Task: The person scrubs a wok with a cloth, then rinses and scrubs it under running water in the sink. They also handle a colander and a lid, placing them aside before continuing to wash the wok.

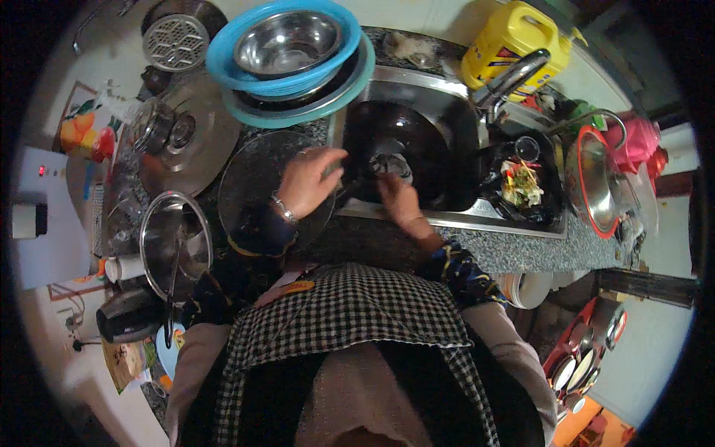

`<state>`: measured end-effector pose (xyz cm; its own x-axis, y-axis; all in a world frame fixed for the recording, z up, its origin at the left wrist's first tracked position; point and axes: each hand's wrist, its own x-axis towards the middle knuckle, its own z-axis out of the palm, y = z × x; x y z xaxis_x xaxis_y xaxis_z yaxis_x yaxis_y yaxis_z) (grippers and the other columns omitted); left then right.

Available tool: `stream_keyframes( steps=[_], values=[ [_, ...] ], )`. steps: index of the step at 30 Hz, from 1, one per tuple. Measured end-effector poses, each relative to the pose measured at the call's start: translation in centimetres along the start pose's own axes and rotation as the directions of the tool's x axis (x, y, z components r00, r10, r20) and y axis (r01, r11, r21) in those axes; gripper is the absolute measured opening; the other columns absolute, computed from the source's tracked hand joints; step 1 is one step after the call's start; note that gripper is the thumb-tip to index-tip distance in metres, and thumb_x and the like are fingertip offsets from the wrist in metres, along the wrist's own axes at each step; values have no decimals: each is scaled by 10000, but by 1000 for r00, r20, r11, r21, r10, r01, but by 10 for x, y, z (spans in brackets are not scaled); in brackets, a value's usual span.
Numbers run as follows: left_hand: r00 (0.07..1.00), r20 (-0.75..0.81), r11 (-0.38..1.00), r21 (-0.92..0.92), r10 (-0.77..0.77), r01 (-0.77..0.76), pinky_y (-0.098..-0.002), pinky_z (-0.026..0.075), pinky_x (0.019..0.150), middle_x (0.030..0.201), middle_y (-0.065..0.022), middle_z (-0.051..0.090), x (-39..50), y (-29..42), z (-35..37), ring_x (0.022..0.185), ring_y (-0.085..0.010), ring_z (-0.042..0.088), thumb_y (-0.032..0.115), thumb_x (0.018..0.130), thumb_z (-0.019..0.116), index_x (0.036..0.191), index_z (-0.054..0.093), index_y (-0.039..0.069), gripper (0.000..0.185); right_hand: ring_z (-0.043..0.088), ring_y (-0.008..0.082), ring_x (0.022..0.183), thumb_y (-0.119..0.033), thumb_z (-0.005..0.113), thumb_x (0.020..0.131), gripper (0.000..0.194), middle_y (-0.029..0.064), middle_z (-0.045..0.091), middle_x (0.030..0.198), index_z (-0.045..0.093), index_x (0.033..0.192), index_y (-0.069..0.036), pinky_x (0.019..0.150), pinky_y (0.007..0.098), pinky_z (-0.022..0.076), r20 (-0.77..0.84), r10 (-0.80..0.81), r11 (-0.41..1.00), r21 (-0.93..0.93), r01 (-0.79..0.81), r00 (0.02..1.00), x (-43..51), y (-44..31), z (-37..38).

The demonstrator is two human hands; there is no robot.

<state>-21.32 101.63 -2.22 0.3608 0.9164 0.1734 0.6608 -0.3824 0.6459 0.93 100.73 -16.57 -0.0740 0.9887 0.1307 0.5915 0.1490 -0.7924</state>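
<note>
A dark wok (424, 134) sits in the larger basin of the steel sink (458, 220). Inside it, my right hand (399, 198), slightly blurred, has its fingers on a crumpled grey cloth or scrubber (391, 165); which one I cannot tell. My left hand (310, 181), with a bracelet at the wrist, is raised near the wok's left rim. Its fingers and thumb are apart, with nothing visible in them. Beneath that hand a round, see-through lid (251, 184) lies on the granite counter.
Behind the lid rises a stack of blue basins (220, 67) topped by a steel bowl (287, 47). The faucet (511, 78) stands before a yellow jug (497, 39). Food scraps (522, 184) lie in the smaller basin. A steel pot (153, 251) with a ladle is at left.
</note>
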Motion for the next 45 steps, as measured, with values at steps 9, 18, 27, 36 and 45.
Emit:
stream_keyframes(
  steps=[9,18,27,36,45],
  values=[
    [958,283,980,175,36,-89,-513,249,1031,1146,-72,578,-7,-44,29,1240,-266,400,228,831,571,1018,594,117,218,596,342,895,-143,589,813,179,173,624,947,623,958,-45,752,388,483,203,-25,999,40,17,979,-17,-18,-6],
    [921,338,896,444,-193,25,-509,255,1023,1059,-87,605,8,-18,13,1136,-254,498,215,829,556,941,610,117,158,596,362,854,-154,599,806,184,189,624,872,622,952,-44,746,393,478,193,83,996,-61,-72,978,-15,18,-22],
    [851,193,855,-89,-488,511,-425,406,925,1167,-221,543,49,-23,97,1119,-322,513,340,843,561,1218,455,-23,533,603,353,826,-148,611,806,152,183,622,859,621,926,-54,691,382,483,-2,52,994,-92,-51,999,-20,15,-45],
    [582,408,698,244,-703,673,-428,434,823,1158,-282,478,77,-98,179,996,-363,531,282,764,579,1263,352,-82,658,600,361,821,-145,578,833,149,183,623,869,612,935,-42,700,393,479,-95,111,994,3,-111,989,-30,14,-72],
    [521,511,298,-456,-684,839,-371,397,601,676,-101,548,61,-124,200,596,-211,513,166,736,587,916,600,-2,246,606,351,811,-164,596,828,149,179,626,861,622,914,-46,691,385,483,-150,148,988,-18,-153,978,-21,33,-74]
  ],
)
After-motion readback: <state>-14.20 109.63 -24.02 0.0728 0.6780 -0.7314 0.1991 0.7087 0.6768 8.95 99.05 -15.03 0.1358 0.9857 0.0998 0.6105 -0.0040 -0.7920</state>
